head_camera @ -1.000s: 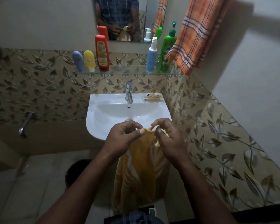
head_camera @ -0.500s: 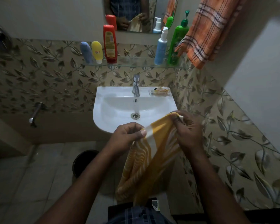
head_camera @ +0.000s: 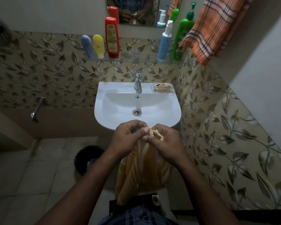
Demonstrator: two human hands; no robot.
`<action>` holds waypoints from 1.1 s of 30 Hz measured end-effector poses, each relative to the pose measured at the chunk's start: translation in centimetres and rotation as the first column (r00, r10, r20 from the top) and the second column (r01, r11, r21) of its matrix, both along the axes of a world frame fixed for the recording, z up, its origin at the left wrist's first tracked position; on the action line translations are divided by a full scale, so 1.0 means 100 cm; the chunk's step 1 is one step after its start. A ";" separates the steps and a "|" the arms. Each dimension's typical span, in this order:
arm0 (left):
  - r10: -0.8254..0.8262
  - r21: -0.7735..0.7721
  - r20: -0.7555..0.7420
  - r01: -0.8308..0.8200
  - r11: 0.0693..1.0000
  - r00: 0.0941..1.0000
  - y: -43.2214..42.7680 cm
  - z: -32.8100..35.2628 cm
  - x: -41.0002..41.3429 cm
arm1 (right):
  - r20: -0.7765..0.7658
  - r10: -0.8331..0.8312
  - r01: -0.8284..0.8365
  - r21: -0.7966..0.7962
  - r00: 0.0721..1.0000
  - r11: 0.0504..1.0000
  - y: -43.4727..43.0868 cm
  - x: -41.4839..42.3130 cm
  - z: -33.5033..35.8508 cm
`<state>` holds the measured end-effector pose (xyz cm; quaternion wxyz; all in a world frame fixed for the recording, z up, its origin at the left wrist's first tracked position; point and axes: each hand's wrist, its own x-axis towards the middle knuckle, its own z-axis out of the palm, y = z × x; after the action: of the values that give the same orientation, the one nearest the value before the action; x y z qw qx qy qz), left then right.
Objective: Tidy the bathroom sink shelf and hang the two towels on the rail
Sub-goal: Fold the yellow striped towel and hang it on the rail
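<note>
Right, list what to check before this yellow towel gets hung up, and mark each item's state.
1. Left hand pinches the yellow towel at its top edge: ok.
2. Right hand pinches the same edge: ok.
3. Towel spread wide for hanging: not ok, the hands are close together and it hangs bunched.
4. Orange checked towel hanging at the upper right: ok.
5. Free rail space beside it: cannot tell, the rail is out of view.
6. Five bottles standing on the glass shelf: ok.
</note>
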<state>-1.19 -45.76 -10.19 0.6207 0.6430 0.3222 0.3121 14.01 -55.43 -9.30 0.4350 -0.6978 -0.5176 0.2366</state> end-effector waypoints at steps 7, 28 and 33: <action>-0.101 -0.218 0.051 0.110 0.970 0.994 0.003 -0.017 -0.007 | -0.234 -0.100 0.148 0.198 0.967 0.969 0.002 0.036 0.014; -0.150 -0.200 0.036 0.154 0.968 0.988 0.020 -0.017 0.000 | -0.265 -0.095 0.145 0.178 0.959 0.973 0.016 0.041 -0.003; -0.045 -0.180 0.064 0.056 0.982 0.997 0.020 -0.013 0.001 | -0.373 -0.126 0.194 0.150 0.919 0.969 0.017 0.052 -0.002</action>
<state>-1.07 -43.74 -11.49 0.6939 0.5821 0.3142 0.2845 19.25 -53.77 -9.51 0.6031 -0.6393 -0.3896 0.2752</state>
